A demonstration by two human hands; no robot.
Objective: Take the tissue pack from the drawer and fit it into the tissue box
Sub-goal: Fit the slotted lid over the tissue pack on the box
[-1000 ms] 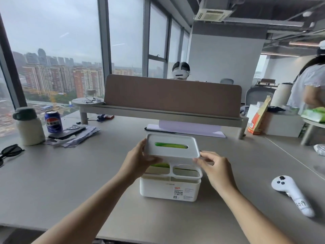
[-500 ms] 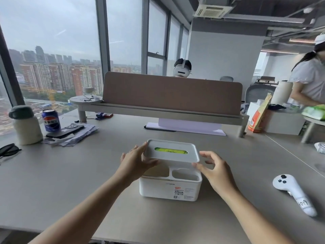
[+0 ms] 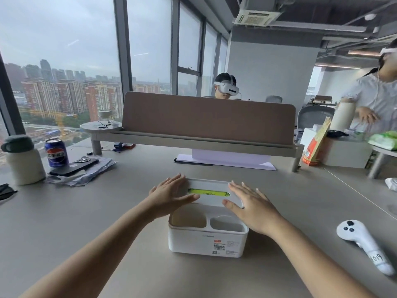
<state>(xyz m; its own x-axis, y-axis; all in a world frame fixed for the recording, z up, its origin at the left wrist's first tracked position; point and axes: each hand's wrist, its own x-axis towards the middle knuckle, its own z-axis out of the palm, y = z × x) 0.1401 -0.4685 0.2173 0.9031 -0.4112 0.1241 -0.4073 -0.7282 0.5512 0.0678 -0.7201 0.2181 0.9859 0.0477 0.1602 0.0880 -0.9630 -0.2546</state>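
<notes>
A white tissue box (image 3: 207,240) stands on the grey desk in front of me, with two empty compartments along its near side. Its white lid (image 3: 211,200) lies flat on the far half of the box. Through the lid's slot shows the green tissue pack (image 3: 208,193). My left hand (image 3: 169,195) lies flat, fingers spread, on the lid's left end. My right hand (image 3: 250,204) lies flat on the lid's right end. Neither hand grips anything.
A white controller (image 3: 365,240) lies on the desk at the right. At the left stand a cola can (image 3: 56,152), a flask (image 3: 22,161) and a phone (image 3: 74,164) on papers. A brown desk divider (image 3: 208,119) runs across behind the box. People are beyond it and at the far right.
The lid, held raised over the box a second ago, has come down onto the box. Both hands went from gripping its ends to lying flat on top of it.
</notes>
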